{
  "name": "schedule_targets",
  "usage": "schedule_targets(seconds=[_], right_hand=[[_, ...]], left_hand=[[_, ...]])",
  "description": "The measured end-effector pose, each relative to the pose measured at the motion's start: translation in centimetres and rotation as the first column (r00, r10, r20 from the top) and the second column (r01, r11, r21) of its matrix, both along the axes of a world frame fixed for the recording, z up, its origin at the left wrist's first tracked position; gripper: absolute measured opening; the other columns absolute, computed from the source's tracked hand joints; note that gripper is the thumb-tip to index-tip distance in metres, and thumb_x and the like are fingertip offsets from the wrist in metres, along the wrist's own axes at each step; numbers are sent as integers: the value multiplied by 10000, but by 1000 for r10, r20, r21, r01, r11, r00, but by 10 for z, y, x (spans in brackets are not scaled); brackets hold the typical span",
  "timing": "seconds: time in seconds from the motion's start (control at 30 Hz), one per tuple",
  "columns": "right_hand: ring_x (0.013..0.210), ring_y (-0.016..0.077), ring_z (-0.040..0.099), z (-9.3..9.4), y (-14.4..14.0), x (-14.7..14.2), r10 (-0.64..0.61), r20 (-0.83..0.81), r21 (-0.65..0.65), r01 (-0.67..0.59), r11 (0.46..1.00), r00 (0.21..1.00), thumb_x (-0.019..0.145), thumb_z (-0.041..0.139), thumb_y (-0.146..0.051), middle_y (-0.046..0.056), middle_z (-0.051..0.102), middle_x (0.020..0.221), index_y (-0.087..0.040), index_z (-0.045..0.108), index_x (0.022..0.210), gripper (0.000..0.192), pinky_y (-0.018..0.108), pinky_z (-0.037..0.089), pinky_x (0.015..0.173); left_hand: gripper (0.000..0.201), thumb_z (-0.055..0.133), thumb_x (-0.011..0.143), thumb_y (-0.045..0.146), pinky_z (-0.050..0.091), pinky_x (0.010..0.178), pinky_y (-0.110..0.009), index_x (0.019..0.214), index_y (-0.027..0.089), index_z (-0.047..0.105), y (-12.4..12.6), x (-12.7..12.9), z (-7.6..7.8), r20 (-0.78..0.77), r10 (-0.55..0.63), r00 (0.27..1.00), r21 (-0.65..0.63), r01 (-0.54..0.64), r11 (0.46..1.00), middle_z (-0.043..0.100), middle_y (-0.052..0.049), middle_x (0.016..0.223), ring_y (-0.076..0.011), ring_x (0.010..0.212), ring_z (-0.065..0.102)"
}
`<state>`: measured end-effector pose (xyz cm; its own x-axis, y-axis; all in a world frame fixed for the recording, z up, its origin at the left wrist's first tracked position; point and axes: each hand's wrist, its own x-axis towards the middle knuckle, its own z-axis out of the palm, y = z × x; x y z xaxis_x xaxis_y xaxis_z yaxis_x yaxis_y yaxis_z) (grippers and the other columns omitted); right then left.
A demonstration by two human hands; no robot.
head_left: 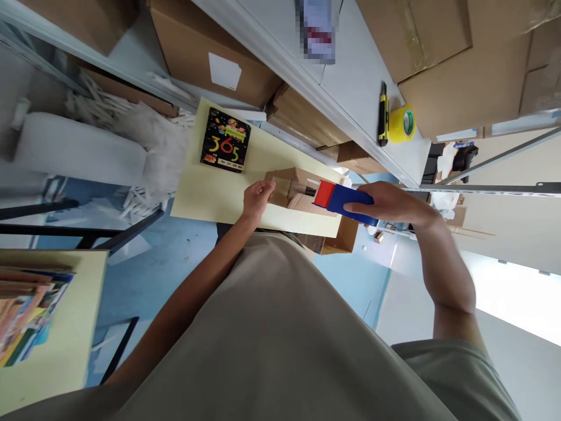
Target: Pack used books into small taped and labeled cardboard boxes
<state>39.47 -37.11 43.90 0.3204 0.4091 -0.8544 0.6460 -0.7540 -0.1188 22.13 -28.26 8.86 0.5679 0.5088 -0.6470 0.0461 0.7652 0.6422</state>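
A small brown cardboard box (284, 181) lies on the pale yellow board (210, 202) in front of me. My left hand (258, 200) is at the box's left end, thumb and index finger pinched together at its edge; anything between them is too small to make out. My right hand (385, 202) grips a blue tape dispenser (350, 202) with a red front, thumb along its upper face. Its red end points left and sits over the right part of the box, where a strip of brown tape shows on the cardboard.
A black book (225, 140) marked 365 lies on the board's left part. On the grey shelf (346, 64) are a yellow and black utility knife (383, 114) and a yellow tape roll (402, 123). Cardboard cartons (201, 49) stand behind. Books (30, 310) lie on another table, lower left.
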Motion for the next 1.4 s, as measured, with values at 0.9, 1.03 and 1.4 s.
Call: schedule_targets(seconds=[0.9, 1.03, 1.4], right_hand=[[760, 242, 681, -32, 30, -30, 211, 237, -215, -160, 963, 948, 1118, 581, -758, 110, 773, 868, -199, 741, 980, 598, 360, 392, 686], [739, 236, 675, -30, 32, -32, 217, 227, -219, -167, 961, 949, 1111, 595, -756, 101, 761, 838, -202, 739, 962, 592, 359, 384, 687], [784, 255, 693, -37, 30, -27, 246, 205, -186, -209, 960, 947, 1089, 601, -806, 107, 761, 824, -186, 768, 1013, 647, 365, 389, 720]], left_hand=[[346, 887, 912, 512, 601, 876, -353, 1053, 225, 754, -56, 47, -75, -151, 63, 986, 273, -20, 962, 782, -74, 1046, -215, 916, 715], [556, 855, 962, 496, 646, 1059, -456, 1417, 231, 678, -57, 36, -79, -74, 55, 996, 315, -28, 949, 772, -146, 1331, -287, 1164, 781], [983, 693, 1097, 594, 480, 1373, -586, 1881, 217, 236, -83, 23, -22, 10, -421, 907, 717, 287, 635, 386, -230, 1902, -444, 1688, 511]])
